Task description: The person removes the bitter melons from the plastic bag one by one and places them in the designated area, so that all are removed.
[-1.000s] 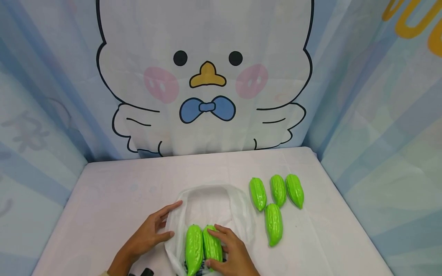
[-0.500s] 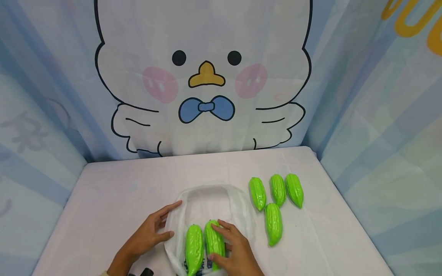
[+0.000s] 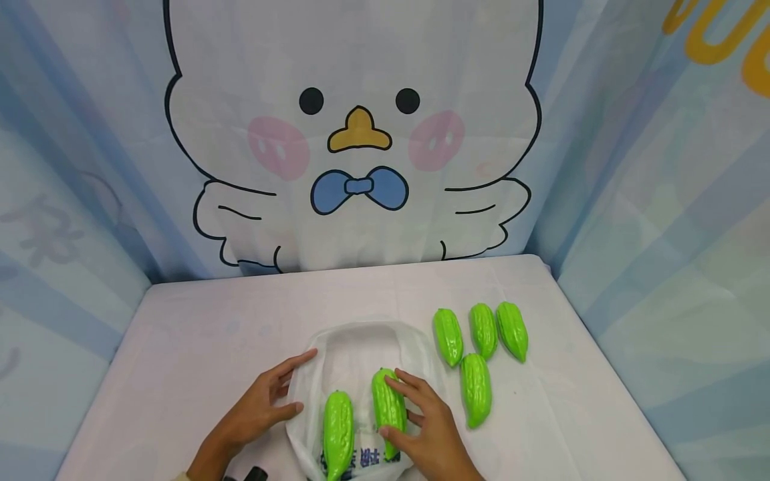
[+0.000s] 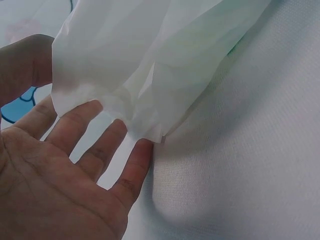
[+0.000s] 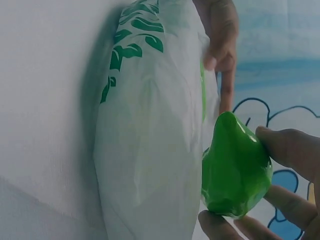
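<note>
In the head view my right hand [image 3: 430, 424] pinches a glossy green toy bitter melon [image 3: 388, 406] between thumb and fingers, over the right part of a white plastic bag [image 3: 424, 354]. The right wrist view shows that bitter melon [image 5: 237, 167] end-on beside the bag's wall [image 5: 150, 135]. A second bitter melon [image 3: 339, 434] lies at the bag's front left. My left hand [image 3: 259, 407] touches the bag's left side with fingers spread and fairly straight. In the left wrist view, the left hand's fingertips [image 4: 120, 127] meet the bag's thin film [image 4: 135, 65].
Several more bitter melons [image 3: 476, 391] lie on the white table [image 3: 210, 327] to the right of the bag. A dark object [image 3: 255, 474] shows at the front edge, near the left wrist. Printed curtains [image 3: 361, 234] stand behind and at both sides.
My right hand has shifted right and away from me, taking the bitter melon with it and parting it from the other one in the bag. The left hand has stayed still.
</note>
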A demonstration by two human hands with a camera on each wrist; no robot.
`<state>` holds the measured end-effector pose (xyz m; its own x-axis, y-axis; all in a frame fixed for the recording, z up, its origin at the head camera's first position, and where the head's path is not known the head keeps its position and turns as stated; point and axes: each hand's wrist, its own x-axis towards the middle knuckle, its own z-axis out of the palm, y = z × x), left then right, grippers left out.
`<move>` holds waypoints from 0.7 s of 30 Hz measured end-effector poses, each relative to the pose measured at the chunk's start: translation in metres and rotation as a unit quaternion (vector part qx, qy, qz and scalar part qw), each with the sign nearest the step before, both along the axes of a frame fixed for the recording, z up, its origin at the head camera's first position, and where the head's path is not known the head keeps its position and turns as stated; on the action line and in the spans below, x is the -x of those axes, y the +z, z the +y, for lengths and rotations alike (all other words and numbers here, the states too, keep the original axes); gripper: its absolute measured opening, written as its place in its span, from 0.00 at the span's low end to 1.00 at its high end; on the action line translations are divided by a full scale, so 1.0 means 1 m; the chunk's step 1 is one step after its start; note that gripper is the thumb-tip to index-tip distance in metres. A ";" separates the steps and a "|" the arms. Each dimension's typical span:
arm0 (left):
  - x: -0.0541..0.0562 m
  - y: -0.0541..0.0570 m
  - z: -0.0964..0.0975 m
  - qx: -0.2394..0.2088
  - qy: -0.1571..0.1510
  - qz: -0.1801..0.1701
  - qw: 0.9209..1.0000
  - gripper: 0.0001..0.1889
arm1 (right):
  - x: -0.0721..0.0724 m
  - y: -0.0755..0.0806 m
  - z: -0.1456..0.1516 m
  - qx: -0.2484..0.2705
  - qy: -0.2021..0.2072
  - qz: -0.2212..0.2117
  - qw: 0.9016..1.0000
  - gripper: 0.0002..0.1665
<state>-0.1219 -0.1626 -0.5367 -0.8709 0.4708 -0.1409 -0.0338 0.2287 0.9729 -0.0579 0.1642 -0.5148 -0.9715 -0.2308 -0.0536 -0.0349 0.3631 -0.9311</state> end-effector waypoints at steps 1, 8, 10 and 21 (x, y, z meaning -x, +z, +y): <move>0.000 0.000 0.000 -0.001 0.000 0.001 1.000 0.42 | 0.000 0.001 0.001 -0.001 -0.005 0.001 1.000 0.42; 0.000 0.000 0.000 -0.007 -0.007 0.004 1.000 0.42 | 0.001 0.006 0.011 -0.014 -0.049 0.021 0.998 0.43; 0.000 0.000 0.000 -0.005 -0.007 0.004 1.000 0.42 | 0.001 0.008 0.015 -0.017 -0.066 0.024 0.997 0.43; 0.000 0.000 0.000 -0.004 -0.006 0.008 1.000 0.42 | 0.008 0.017 0.045 -0.036 -0.109 0.064 0.991 0.47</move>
